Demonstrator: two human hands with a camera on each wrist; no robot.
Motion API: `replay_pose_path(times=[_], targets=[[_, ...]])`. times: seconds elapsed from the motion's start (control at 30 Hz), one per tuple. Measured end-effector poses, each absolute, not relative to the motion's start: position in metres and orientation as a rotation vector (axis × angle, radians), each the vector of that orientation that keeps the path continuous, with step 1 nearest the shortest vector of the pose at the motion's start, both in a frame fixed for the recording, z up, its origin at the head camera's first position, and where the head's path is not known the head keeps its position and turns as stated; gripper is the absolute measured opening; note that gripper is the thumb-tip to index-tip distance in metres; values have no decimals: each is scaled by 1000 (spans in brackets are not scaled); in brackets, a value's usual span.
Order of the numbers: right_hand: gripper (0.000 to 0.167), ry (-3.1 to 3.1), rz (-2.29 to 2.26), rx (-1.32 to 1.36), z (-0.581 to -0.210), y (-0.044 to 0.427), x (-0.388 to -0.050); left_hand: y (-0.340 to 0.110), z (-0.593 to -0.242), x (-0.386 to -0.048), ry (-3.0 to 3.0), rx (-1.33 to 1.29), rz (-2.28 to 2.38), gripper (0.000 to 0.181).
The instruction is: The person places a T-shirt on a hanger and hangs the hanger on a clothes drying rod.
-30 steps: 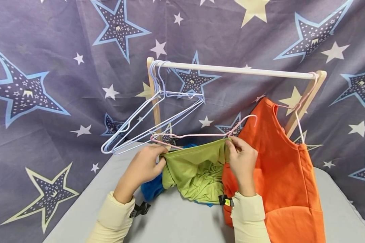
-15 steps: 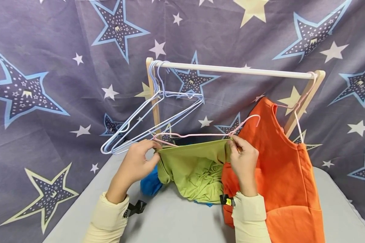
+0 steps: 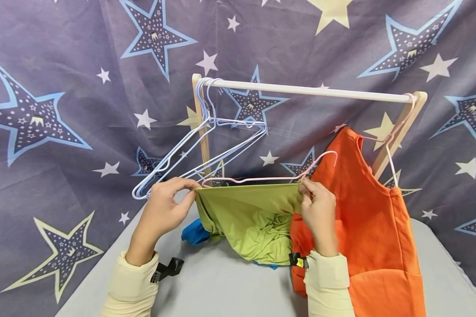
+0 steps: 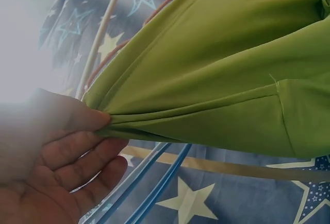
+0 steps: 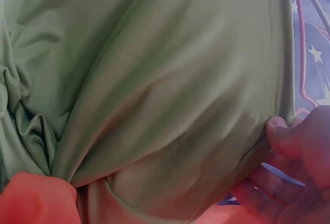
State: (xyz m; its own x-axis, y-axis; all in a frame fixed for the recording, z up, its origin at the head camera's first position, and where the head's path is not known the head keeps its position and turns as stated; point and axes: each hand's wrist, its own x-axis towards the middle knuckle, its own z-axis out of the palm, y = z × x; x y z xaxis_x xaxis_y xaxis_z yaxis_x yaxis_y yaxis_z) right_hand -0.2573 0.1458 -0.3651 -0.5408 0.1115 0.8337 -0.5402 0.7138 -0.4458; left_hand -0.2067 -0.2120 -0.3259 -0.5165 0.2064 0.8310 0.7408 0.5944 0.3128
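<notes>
Two pinches: at centre-left, the left hand (image 3: 163, 208) grips between its fingers the green garment (image 3: 246, 204), stretched mid-frame, the pink hanger (image 3: 262, 179) showing above; at centre-right, the right hand (image 3: 319, 206) pinches likewise. Pulling evenly should prevent slack.

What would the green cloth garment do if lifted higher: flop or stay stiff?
Probably flop: the green cloth garment sags into crumpled folds below its top edge. That edge likely looks straight only because it's pulled taut between the left hand and right hand.
</notes>
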Motion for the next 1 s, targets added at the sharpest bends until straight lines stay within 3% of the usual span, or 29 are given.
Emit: replay_pose_path(times=[0.43, 0.77, 1.0], targets=[[38, -2026, 807, 399, -368, 153, -260, -209, -322, -201, -2040, -777, -854, 22], [36, -2010, 805, 596, -366, 150, -259, -210, -324, -202, -2165, -837, -766, 17], [35, -1983, 793, 596, -364, 144, -255, -208, -327, -206, -2286, -824, -696, 20]])
